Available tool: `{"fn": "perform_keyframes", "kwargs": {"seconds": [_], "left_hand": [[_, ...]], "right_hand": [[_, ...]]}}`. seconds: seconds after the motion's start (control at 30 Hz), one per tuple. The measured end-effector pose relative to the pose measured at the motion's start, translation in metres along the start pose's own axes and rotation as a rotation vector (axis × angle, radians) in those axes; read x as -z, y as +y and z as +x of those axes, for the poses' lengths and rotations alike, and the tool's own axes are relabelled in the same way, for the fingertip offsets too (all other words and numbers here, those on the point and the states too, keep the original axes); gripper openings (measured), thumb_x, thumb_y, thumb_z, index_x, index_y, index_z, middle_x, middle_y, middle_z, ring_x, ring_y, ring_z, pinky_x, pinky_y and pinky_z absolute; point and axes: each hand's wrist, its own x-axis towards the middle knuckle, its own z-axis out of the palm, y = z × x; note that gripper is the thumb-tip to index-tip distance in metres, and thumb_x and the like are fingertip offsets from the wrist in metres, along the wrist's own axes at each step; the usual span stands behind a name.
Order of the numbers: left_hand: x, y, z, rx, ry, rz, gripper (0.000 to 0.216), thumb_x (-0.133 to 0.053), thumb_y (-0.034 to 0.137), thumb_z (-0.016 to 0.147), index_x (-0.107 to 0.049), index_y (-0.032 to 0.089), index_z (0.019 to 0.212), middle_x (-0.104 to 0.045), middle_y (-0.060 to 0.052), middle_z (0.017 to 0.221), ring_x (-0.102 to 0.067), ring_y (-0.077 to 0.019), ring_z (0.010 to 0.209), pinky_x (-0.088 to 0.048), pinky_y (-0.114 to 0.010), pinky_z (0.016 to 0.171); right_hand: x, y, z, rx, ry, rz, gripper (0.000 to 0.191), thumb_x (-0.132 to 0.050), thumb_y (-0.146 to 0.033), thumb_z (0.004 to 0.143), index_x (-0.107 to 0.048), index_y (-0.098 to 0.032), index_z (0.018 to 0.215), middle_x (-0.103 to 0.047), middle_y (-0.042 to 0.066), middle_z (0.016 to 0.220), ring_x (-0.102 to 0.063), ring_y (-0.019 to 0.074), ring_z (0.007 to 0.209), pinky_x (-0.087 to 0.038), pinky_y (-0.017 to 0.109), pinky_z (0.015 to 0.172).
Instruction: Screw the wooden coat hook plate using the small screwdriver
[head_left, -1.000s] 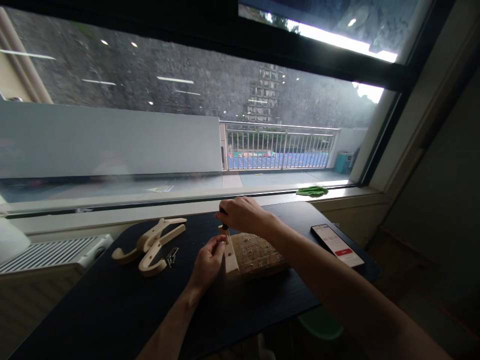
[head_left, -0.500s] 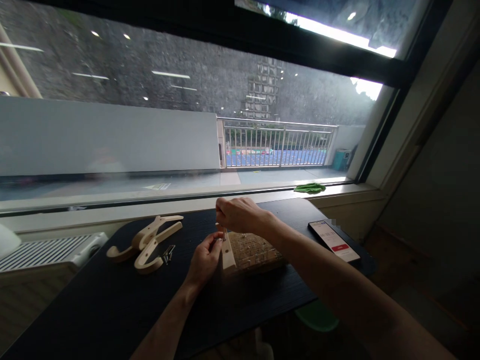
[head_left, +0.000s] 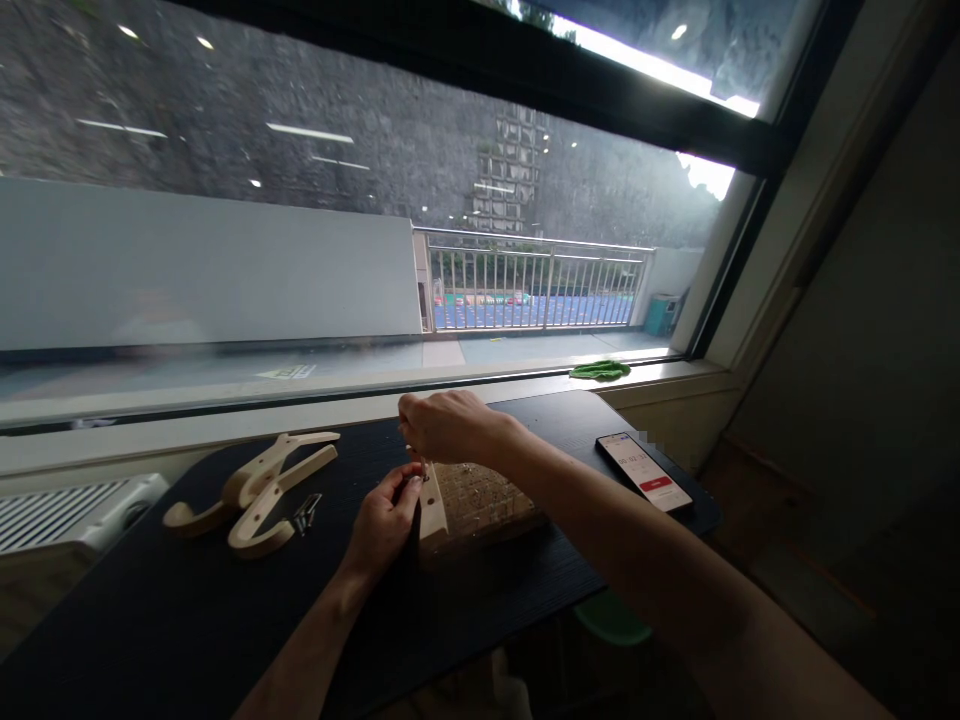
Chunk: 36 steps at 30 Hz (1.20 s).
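Note:
A pale wooden piece (head_left: pixel 433 512) with a dark hole lies along the left edge of a worn, pitted wooden block (head_left: pixel 487 500). My right hand (head_left: pixel 450 425) is closed above it, around what looks like a screwdriver; only a thin upright shaft shows below the fist, its handle hidden. Beside the wooden piece, my left hand (head_left: pixel 386 515) pinches at the foot of that shaft. What the left fingertips hold is too small to make out. To the left lie pale wooden hooks (head_left: pixel 259 505) with curved ends, and several screws (head_left: pixel 306 513) beside them.
The dark table (head_left: pixel 187 610) stands against a window sill. On its right lies a phone (head_left: pixel 645 473) with a lit timer screen. A green cloth (head_left: pixel 601 370) rests on the sill. A white radiator (head_left: pixel 82 515) is at the left, and a green stool (head_left: pixel 613 617) shows below the table.
The whole view has shifted, so everything sits further left in the picture. Both hands keep their places at the wooden piece, with the right fist still above the left fingers.

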Motion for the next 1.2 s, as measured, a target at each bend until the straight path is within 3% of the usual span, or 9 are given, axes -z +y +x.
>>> {"fn": "perform_keyframes", "kwargs": {"seconds": [0.4,0.67,1.2], "left_hand": [[0.0,0.001,0.0,0.006,-0.006,0.008,0.031,-0.044,0.039,0.075,-0.058,0.02,0.096,-0.064,-0.002,0.096,-0.057,-0.0186,0.088,-0.042,-0.027,0.079],[0.001,0.001,-0.001,-0.007,-0.018,-0.004,0.03,-0.043,0.037,0.077,-0.058,0.02,0.096,-0.064,-0.002,0.095,-0.058,-0.018,0.085,-0.042,-0.027,0.077],[0.006,0.013,-0.01,-0.029,0.001,-0.128,0.027,-0.041,0.031,0.077,-0.06,0.018,0.09,-0.065,-0.004,0.086,-0.06,-0.0174,0.077,-0.046,-0.029,0.071]], "right_hand": [[-0.001,0.0,0.006,-0.018,0.015,-0.036,0.03,-0.033,-0.033,0.083,-0.055,-0.014,0.087,-0.064,0.012,0.081,-0.059,0.0204,0.073,-0.04,0.03,0.058],[0.005,-0.002,0.006,-0.033,-0.072,-0.024,0.028,-0.034,-0.033,0.082,-0.055,-0.014,0.085,-0.064,0.013,0.082,-0.058,0.0211,0.074,-0.04,0.03,0.058],[0.002,-0.004,0.005,-0.059,-0.056,-0.083,0.031,-0.032,-0.033,0.085,-0.057,-0.014,0.083,-0.063,0.011,0.076,-0.056,0.0162,0.067,-0.031,0.026,0.055]]}}
